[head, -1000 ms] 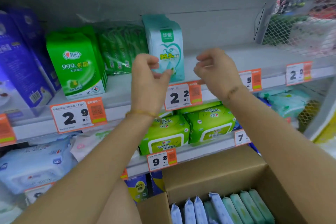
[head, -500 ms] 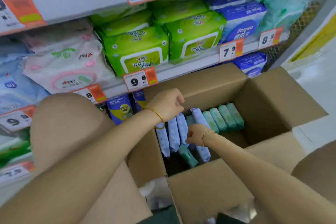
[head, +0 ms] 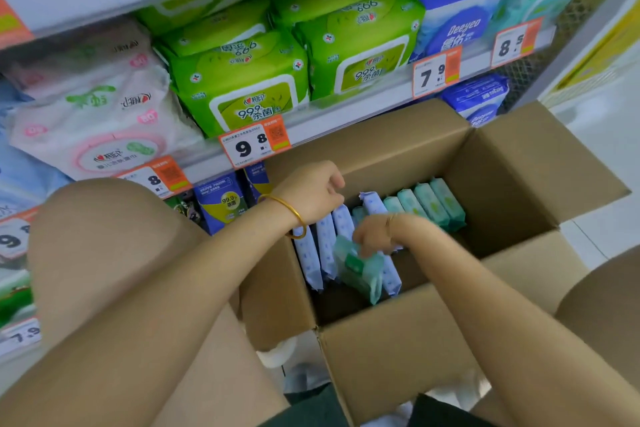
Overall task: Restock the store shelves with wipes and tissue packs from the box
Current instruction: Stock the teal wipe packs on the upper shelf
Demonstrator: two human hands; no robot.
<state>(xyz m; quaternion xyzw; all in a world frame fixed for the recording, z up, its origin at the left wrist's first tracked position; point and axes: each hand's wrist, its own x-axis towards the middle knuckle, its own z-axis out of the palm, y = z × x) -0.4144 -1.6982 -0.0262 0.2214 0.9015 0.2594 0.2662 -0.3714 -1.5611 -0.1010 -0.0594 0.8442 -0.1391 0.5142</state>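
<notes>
Clutching a teal pack [head: 360,269] in the right grip [head: 372,236], fingers curled over its upper end, all somewhat blurred. Tilted, down inside the open cardboard box [head: 398,350], across the blue-dotted white packs [head: 308,253] standing on edge at the left. Farther back on the right, upright in a row, more teal packs [head: 433,204]. Holding the left grip [head: 311,196] above the white packs near the box's far wall, fingers curled under; cannot tell whether closed on anything. Wearing a gold bangle [head: 291,215] on that wrist.

Reading from the shelf [head: 346,114] just behind the box: "999" with Chinese characters on the green wipe packs [head: 242,80], "Deeyeo" on the blue packs [head: 457,21] to their right. To the left, pink-and-white packs [head: 93,114]. Along the shelf edge, orange-and-white price tags [head: 254,142] reading "9 8", "7 9" and "8 5". Lower down, a dark blue pack [head: 225,201] marked "99.9%". At far right, pale floor [head: 616,135].
</notes>
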